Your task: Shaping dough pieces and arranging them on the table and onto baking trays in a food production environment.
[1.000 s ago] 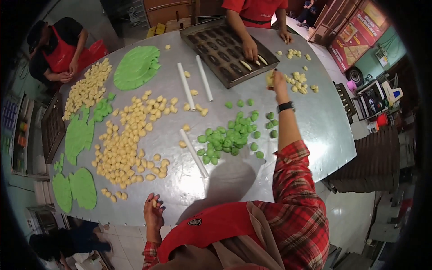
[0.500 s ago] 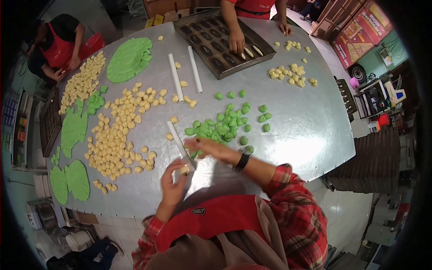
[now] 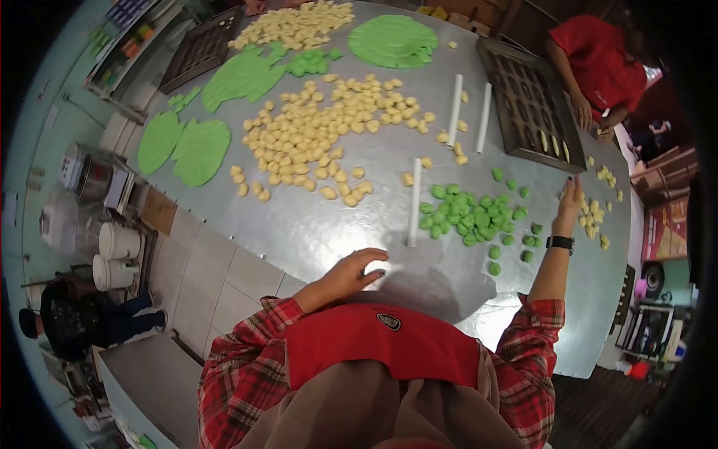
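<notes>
Red plaid shirt (image 3: pixel 243 359), loose sleeves (image 3: pixel 529 337). Red apron (image 3: pixel 329 348), dark badge (image 3: pixel 388 322), brown folded cloth (image 3: pixel 351 408). Black wristband (image 3: pixel 559 242) on the right.

White glare on the metal table (image 3: pixel 580 322), soft shadow, blackened, bending edges.

Left hand (image 3: pixel 345 275) close in, thumb (image 3: pixel 370 279) parted; right hand (image 3: pixel 569 206) far forward, arm (image 3: pixel 550 274) outstretched.

A metal table (image 3: pixel 299 224) bears scattered yellow dough balls (image 3: pixel 295 142), green dough balls (image 3: pixel 467 213), flat green dough sheets (image 3: pixel 202 153) and three white rods (image 3: pixel 414 206). The person's left hand (image 3: pixel 348 275), thumb and fingers parted, is near the closest rod; the right hand (image 3: pixel 570 206) reaches near a dark molded tray (image 3: pixel 542 162), beside small yellow dough pieces (image 3: pixel 593 217). Beyond is a co-worker (image 3: pixel 602 63) in red.
</notes>
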`<state>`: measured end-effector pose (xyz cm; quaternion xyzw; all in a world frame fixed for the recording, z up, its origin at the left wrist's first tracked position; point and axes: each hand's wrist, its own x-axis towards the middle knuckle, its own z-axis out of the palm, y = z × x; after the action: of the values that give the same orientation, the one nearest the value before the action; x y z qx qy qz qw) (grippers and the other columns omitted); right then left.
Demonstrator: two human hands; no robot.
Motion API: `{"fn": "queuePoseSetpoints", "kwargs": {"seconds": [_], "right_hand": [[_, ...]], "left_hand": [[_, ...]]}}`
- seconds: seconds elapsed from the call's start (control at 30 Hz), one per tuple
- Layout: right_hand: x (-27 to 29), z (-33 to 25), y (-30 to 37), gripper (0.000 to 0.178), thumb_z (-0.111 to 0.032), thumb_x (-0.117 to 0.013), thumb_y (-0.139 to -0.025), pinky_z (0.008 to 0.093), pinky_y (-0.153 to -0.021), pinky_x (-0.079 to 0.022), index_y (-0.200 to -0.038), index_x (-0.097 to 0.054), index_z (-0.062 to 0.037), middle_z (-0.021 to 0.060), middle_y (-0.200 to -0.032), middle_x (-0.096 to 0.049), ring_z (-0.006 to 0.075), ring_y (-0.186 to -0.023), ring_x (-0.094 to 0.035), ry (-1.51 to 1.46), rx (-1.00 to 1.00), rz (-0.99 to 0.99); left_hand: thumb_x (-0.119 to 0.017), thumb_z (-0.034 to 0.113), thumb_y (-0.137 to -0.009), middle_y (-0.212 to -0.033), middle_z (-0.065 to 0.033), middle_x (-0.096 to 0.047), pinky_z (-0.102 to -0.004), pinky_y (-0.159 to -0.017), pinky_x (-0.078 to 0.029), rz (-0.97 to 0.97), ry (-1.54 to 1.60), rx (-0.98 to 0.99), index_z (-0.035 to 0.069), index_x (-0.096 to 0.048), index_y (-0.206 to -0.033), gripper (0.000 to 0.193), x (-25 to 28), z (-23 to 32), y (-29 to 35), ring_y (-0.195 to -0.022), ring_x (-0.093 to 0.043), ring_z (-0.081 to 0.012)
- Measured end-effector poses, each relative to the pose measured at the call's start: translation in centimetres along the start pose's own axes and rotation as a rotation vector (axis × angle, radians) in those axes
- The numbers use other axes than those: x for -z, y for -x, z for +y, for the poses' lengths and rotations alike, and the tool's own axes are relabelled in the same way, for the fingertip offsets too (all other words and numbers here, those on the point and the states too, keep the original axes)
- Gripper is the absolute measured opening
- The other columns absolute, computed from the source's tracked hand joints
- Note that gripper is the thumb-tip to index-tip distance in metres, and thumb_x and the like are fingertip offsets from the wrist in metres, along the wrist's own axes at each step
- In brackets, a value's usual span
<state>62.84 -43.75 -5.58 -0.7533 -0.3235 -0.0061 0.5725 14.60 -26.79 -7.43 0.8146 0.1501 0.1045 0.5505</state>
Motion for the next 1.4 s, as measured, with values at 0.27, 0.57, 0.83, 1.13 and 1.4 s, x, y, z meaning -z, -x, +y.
{"fn": "queuePoseSetpoints", "kwargs": {"seconds": [0.27,0.57,0.83,1.13,1.4], "right_hand": [[-29.0,-15.6,16.4,0.066,-0.036,-0.068,-0.080,0.0524,-0.109,-0.026,-0.136,-0.043,-0.0110,0.0191,-0.147,-0.032,0.0376,-0.136,-0.029,0.406,0.656,-0.839],[-37.8,-17.2,15.5,0.048,-0.035,-0.061,-0.083,0.0547,-0.089,-0.041,-0.126,-0.053,-0.0156,0.0121,-0.133,-0.049,0.0301,-0.112,-0.051,0.638,0.655,-0.801],[-38.3,-19.5,15.9,0.026,-0.025,-0.060,-0.084,0.0433,-0.071,-0.050,-0.106,-0.062,-0.0111,0.0093,-0.103,-0.062,0.0273,-0.089,-0.058,0.667,0.901,-0.347],[-35.2,-12.7,13.1,0.034,-0.034,-0.050,-0.096,0.0300,-0.071,-0.052,-0.109,-0.060,-0.0048,0.0049,-0.097,-0.064,0.0167,-0.080,-0.062,-0.616,-0.554,-0.429],[-13.5,-10.2,6.0,0.048,-0.045,-0.037,-0.099,0.0318,-0.080,-0.050,-0.116,-0.056,-0.0045,0.0057,-0.103,-0.064,0.0181,-0.089,-0.062,-0.881,-0.467,0.382]], "left_hand": [[-0.062,0.006,-0.084,-0.102,-0.0098,-0.062,-0.0310,-0.081,-0.048,0.333,-0.003,0.156,0.006,-0.060,-0.111,0.027,10.8,-2.0,3.0,-0.094,-0.059,-0.0192],[-0.061,0.003,-0.077,-0.105,-0.0157,-0.058,-0.0383,-0.087,-0.045,0.802,-0.418,0.169,0.004,-0.059,-0.110,0.033,24.1,-10.8,9.1,-0.096,-0.055,-0.0322],[-0.066,0.015,-0.079,-0.118,-0.0241,-0.056,-0.0392,-0.087,-0.047,0.619,-0.452,0.323,0.000,-0.043,-0.134,0.062,32.1,-16.8,4.6,-0.102,-0.057,-0.0363],[-0.062,0.008,-0.084,-0.096,-0.0079,-0.062,-0.0289,-0.073,-0.050,0.492,-0.093,0.323,-0.001,-0.059,-0.105,0.023,34.4,-21.0,4.5,-0.082,-0.061,-0.0168],[-0.046,0.025,-0.098,-0.110,-0.0009,-0.060,-0.0247,-0.080,-0.041,0.978,0.275,0.367,0.011,-0.052,-0.129,0.034,32.2,-15.2,5.7,-0.098,-0.056,-0.0105]]}}
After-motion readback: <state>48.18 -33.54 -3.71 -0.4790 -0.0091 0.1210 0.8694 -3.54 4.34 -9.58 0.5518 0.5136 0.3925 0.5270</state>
